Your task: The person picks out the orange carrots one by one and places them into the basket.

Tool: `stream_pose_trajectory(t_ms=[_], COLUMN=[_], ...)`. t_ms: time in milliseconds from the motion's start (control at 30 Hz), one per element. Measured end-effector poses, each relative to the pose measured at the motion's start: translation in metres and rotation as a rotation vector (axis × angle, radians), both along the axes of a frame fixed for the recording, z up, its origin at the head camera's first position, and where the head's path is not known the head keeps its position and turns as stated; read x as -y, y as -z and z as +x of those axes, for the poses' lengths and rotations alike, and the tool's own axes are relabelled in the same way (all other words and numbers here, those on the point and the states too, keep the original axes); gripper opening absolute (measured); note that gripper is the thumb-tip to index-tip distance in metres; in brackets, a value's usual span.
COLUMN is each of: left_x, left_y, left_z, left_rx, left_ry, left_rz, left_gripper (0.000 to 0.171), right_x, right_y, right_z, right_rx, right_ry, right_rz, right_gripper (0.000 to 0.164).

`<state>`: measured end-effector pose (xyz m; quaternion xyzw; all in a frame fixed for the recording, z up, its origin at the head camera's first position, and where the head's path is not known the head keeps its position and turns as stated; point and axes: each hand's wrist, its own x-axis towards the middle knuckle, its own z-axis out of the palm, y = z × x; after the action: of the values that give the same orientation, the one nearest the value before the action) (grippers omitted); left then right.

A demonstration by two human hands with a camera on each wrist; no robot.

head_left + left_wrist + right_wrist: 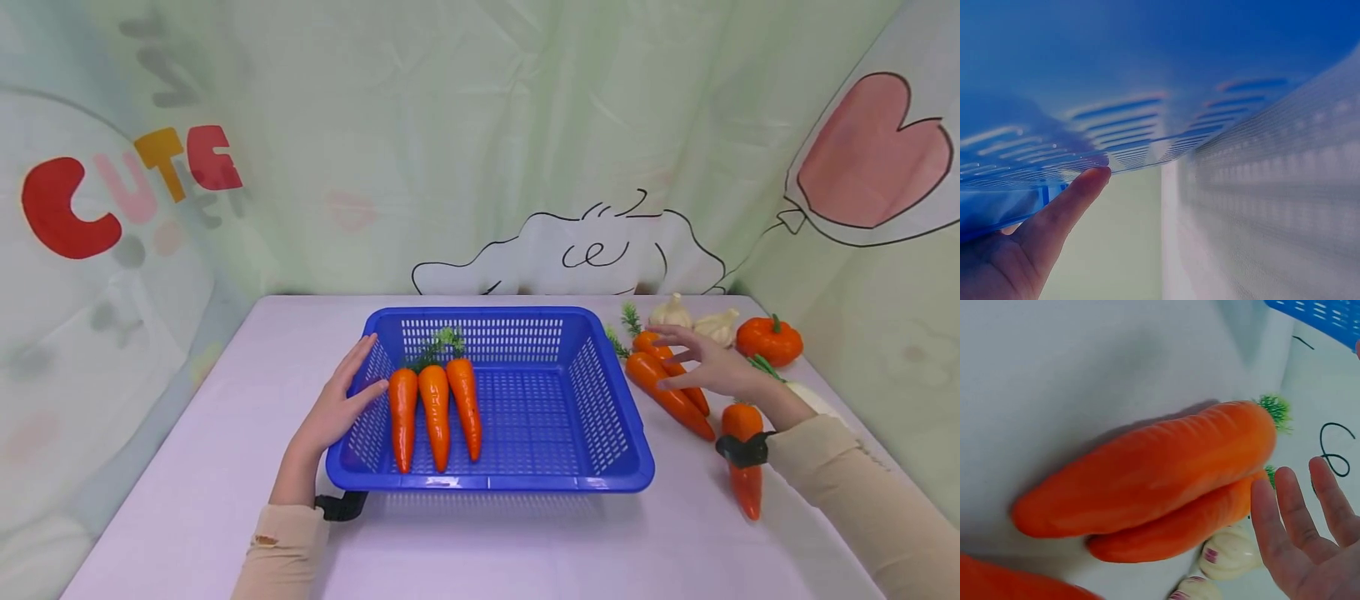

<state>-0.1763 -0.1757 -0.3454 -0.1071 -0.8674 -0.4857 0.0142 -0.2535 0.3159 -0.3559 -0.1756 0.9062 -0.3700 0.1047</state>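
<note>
My left hand (337,408) rests at the left side of a blue plastic basket (491,482), its fingers extended and thumb spread. In the left wrist view a finger (1069,209) lies against the slotted wall. Three orange carrots (435,417) with green tops lie side by side in the basket's left part. My right hand (708,362) hovers over two carrots (667,396) right of the basket, fingers spread and holding nothing. In the right wrist view these carrots (1147,469) lie together, apart from the fingers. Another carrot (746,492) lies partly hidden beneath my right wrist.
Two garlic bulbs (670,312) and an orange pumpkin (770,340) sit at the table's back right. A white vegetable (813,400) with green leaves is partly hidden behind my right forearm. A printed curtain (480,150) hangs behind the white table (480,558).
</note>
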Motion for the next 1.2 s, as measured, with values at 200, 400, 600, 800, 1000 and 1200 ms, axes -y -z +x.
stream_pose_trajectory(t_ms=[200, 400, 600, 800, 1000, 1200], left_x=[-0.001, 0.002, 0.013, 0.015, 0.014, 0.013], left_y=[-0.001, 0.010, 0.033, 0.033, 0.033, 0.032], left_z=[0.001, -0.006, -0.021, -0.021, -0.021, -0.021], left_rx=[-0.001, -0.014, -0.023, -0.038, -0.032, -0.021], left_ry=[0.000, 0.004, -0.003, 0.004, 0.006, -0.003], left_rz=[0.000, 0.001, -0.014, -0.007, -0.007, -0.019], left_gripper=[0.064, 0.065, 0.067, 0.067, 0.066, 0.067], right_x=[-0.002, -0.008, -0.008, -0.002, 0.005, 0.008], right_y=[0.008, 0.017, 0.025, 0.024, 0.024, 0.031], right_z=[-0.001, -0.002, 0.001, 0.003, 0.002, -0.001], right_rx=[-0.001, 0.025, 0.089, 0.140, 0.159, 0.220], right_ry=[-0.014, -0.003, 0.026, 0.016, -0.013, -0.017], right_rz=[-0.014, 0.014, 0.091, 0.099, 0.084, 0.084], right_gripper=[0.081, 0.080, 0.082, 0.083, 0.085, 0.091])
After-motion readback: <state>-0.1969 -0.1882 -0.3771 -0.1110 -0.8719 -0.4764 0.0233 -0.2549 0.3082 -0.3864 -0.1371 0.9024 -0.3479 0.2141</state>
